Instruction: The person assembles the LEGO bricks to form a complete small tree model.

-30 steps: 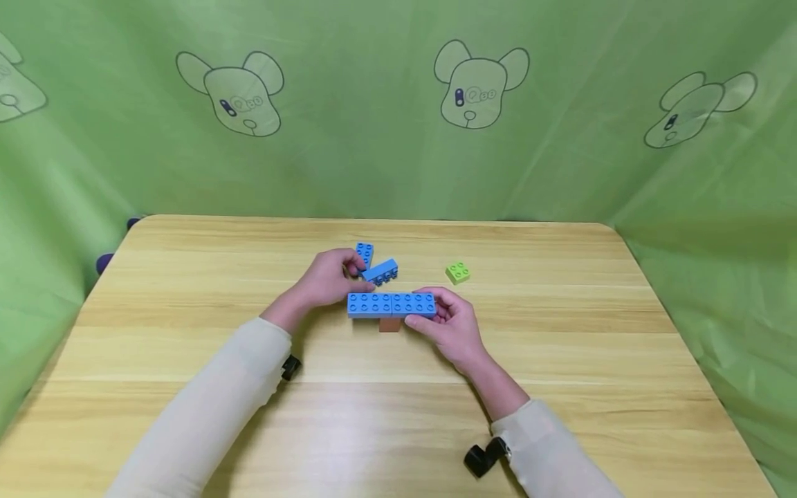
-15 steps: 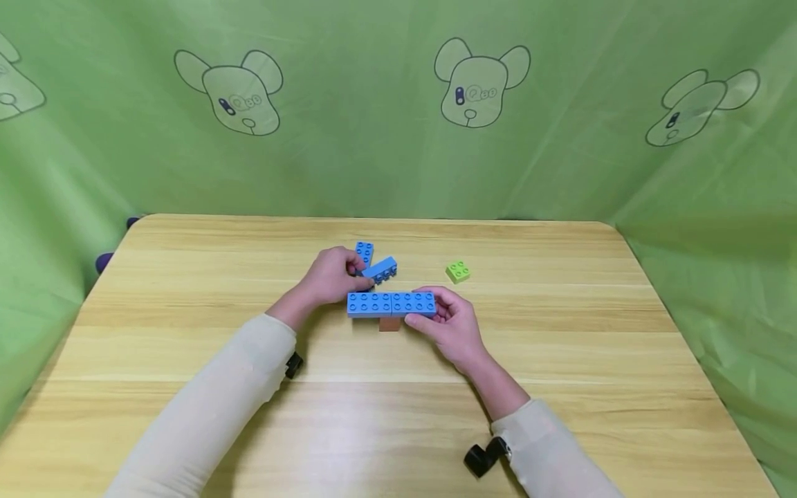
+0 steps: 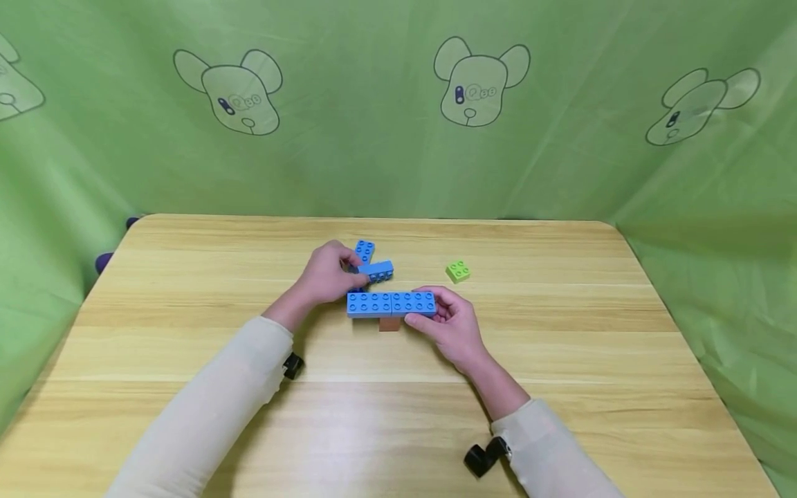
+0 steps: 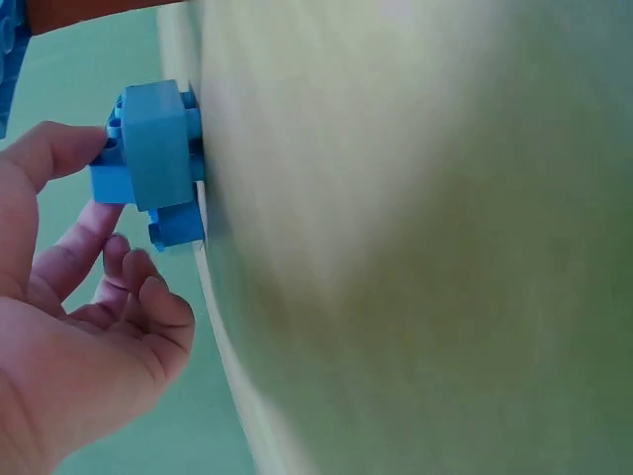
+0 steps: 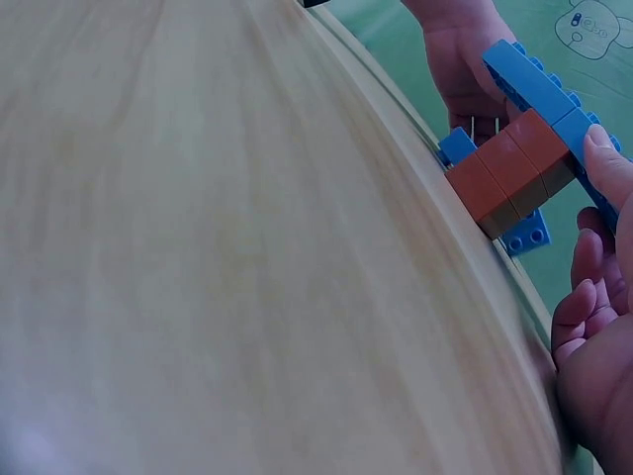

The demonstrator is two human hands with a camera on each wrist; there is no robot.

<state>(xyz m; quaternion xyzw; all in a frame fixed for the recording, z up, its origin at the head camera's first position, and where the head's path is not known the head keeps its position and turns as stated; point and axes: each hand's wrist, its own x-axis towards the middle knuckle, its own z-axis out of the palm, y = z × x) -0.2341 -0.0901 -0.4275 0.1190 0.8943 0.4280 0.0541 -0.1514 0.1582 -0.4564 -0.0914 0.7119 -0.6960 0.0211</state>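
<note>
Two blue toy bricks (image 3: 370,303) lie end to end, studs up, on a column of brown bricks (image 5: 499,170). My right hand (image 3: 457,328) grips their right end, with the thumb on the near side and the fingers behind. Just beyond this row, my left hand (image 3: 328,273) pinches another blue brick (image 3: 381,270) between thumb and index finger, its studs facing toward me. In the left wrist view that brick (image 4: 158,143) is close over other blue bricks (image 4: 178,225) at the tabletop. Part of a blue brick (image 3: 364,249) shows behind the left fingers.
A lime-green brick (image 3: 457,272) with studs up sits on the wooden table (image 3: 560,311), right of the blue bricks. Behind the table hangs a green curtain (image 3: 361,152) printed with bear heads. Dark cameras (image 3: 486,456) are strapped at the sleeves.
The blue brick in my left hand has turned from slanted to nearly level and shifted slightly left. My right hand and the row on the brown column have stayed in place.
</note>
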